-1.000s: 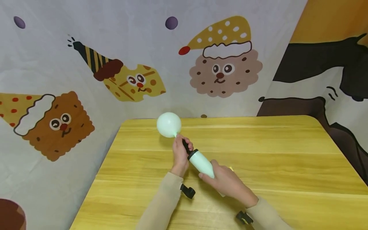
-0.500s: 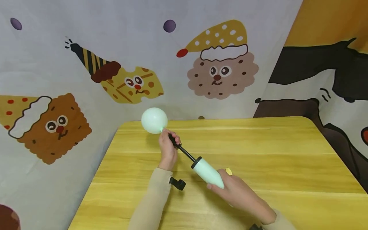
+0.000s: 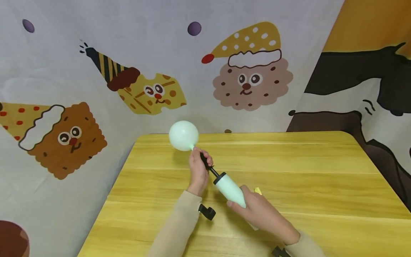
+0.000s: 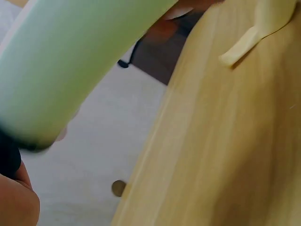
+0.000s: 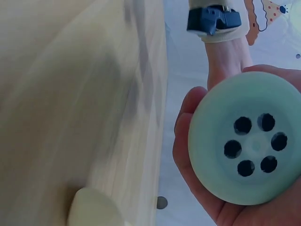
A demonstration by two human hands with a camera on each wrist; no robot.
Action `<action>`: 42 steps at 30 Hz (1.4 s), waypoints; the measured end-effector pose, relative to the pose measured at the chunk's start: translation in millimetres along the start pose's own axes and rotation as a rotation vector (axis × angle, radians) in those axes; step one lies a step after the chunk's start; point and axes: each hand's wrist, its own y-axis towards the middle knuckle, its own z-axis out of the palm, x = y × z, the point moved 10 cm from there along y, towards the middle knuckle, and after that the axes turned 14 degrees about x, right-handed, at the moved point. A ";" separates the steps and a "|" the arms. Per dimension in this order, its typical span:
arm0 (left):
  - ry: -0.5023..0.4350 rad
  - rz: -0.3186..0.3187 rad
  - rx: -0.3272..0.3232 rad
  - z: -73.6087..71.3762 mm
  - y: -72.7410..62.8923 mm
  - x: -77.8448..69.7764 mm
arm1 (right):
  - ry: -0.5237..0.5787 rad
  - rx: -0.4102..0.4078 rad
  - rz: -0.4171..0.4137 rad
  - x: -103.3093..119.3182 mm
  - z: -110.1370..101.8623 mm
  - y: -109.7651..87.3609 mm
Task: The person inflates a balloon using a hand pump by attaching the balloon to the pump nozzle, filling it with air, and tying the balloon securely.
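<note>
A mint-green balloon (image 3: 183,135), round with air, sits on the nozzle end of a hand balloon pump (image 3: 228,189). My left hand (image 3: 198,171) grips the pump's black handle, thumb and fingers close to the balloon's neck. My right hand (image 3: 264,214) is wrapped round the mint-green barrel. A short length of black rod shows between handle and barrel. In the right wrist view the barrel's round end (image 5: 256,146) faces the camera, with several dark holes in it. The pump is held tilted above the table.
On the wooden table (image 3: 305,171), partly behind my right hand, lies a flat yellow balloon (image 3: 258,191), more fully seen in the left wrist view as a limp yellow balloon (image 4: 240,46). A cartoon-printed cloth (image 3: 199,89) hangs behind the table.
The hands first move apart, drawing the rod out of the barrel, then come closer, so the rod shows shorter again. The balloon shifts left, then partly back right.
</note>
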 end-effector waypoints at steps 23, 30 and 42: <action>-0.049 0.065 -0.141 -45.1 17.1 -26.9 | -0.051 0.067 0.018 -15.4 -1.9 -23.3; -0.030 0.053 -0.127 -39.7 15.3 -20.1 | -0.052 0.064 -0.017 -14.6 3.2 -13.6; 0.001 -0.022 -0.029 -7.5 -2.6 10.7 | -0.014 -0.003 0.010 -0.5 3.6 18.3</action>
